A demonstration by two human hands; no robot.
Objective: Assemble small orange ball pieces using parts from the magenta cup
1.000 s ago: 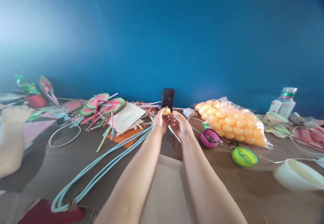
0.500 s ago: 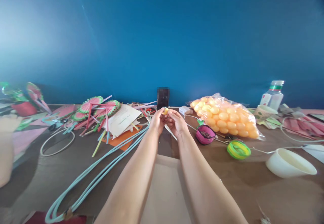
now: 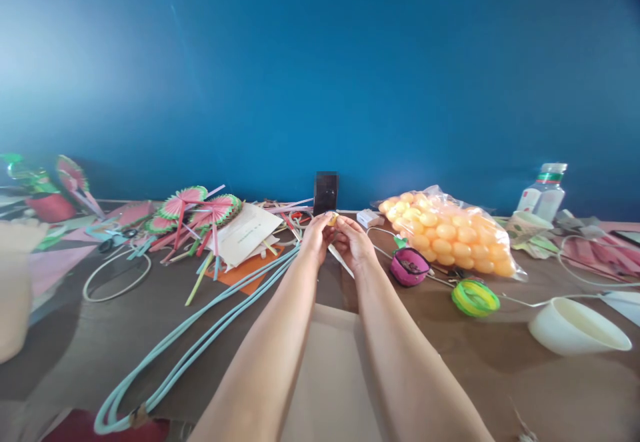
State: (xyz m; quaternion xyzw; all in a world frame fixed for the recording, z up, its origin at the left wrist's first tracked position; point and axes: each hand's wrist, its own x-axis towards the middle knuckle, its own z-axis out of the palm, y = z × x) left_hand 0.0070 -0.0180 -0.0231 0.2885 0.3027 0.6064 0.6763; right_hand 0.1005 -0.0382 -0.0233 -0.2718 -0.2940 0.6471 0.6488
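My left hand (image 3: 315, 239) and my right hand (image 3: 355, 242) meet over the middle of the table, fingers closed together on a small yellow object (image 3: 333, 219). Its kind is too small to make out, and the fingertips cover most of it. Just behind the hands a dark phone-like device (image 3: 326, 197) stands upright against the blue wall. Below them a white pointed strip (image 3: 341, 261) lies on the table, partly hidden by my right hand. The magenta pouch (image 3: 409, 267) with small dark items inside sits to the right.
A clear bag of orange balls (image 3: 453, 235), a green-yellow coil (image 3: 475, 297), a white bowl (image 3: 575, 325) and a bottle (image 3: 545, 195) stand right. Left are watermelon-patterned paper fans (image 3: 215, 212), papers (image 3: 245, 234) and light-blue tubes (image 3: 200, 342). Another person's arm (image 3: 14, 289) shows far left.
The whole view has shifted slightly. My fingers have moved a little around the yellow object, which now shows less between them. Both hands still hold it.
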